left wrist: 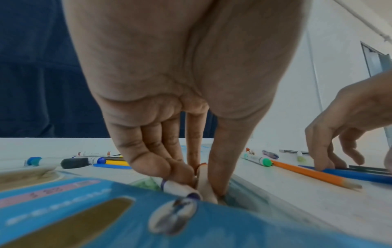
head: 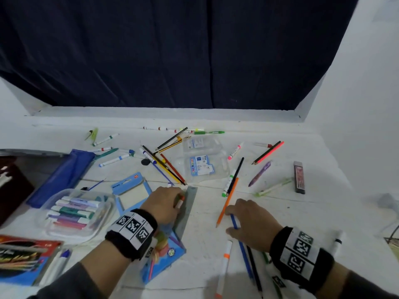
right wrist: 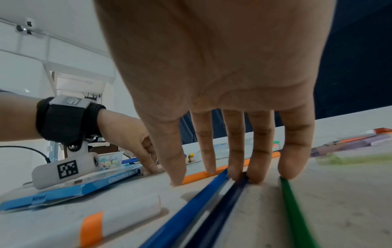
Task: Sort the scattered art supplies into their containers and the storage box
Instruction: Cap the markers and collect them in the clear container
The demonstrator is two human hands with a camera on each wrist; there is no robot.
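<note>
My left hand point(head: 178, 201) rests over the blue coloured-pencil box point(head: 166, 255) beside a grey ruler point(head: 187, 210). Its fingertips point(left wrist: 182, 172) pinch two white markers: one purple-banded marker point(left wrist: 180, 188), one orange-capped marker point(head: 181, 200). My right hand point(head: 231, 219) lies flat with straight fingers point(right wrist: 235, 159) that press on the ends of a blue pencil point(right wrist: 191, 201), a dark pencil point(right wrist: 218, 209) and a green pencil point(right wrist: 295, 209). An orange pencil point(head: 227, 201) lies just past the fingertips. A white marker with an orange band point(head: 224, 266) lies left of the blue pencil point(head: 241, 247).
A clear tub of highlighters point(head: 75, 212) and a blue pouch point(head: 62, 173) sit at left. A clear marker case point(head: 203, 165) stands mid-table among several scattered pencils and markers. A dark slim box point(head: 299, 178) and purple pen point(head: 260, 173) lie right.
</note>
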